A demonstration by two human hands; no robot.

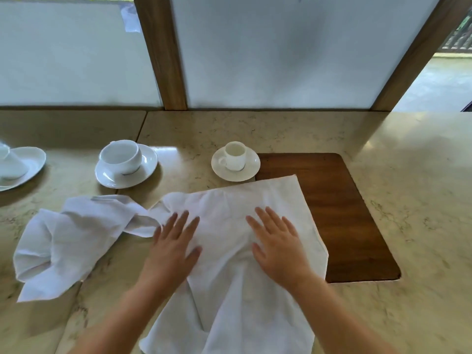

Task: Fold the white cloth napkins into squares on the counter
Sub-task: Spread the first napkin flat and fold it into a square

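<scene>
**Smoothing before the first fold**

Both my hands, left hand (170, 247) and right hand (277, 246), lie flat, fingers spread, on the napkin (229, 277) on the worktop (408, 200). It seems unfolded, still wrinkled. Next: lift an edge and fold. Another crumpled napkin (66, 241) waits left of my hands.

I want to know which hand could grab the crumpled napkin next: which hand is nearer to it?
The left hand. It presses the spread napkin right beside the crumpled napkin. The right hand lies flat farther right, on the spread napkin's other side.
</scene>
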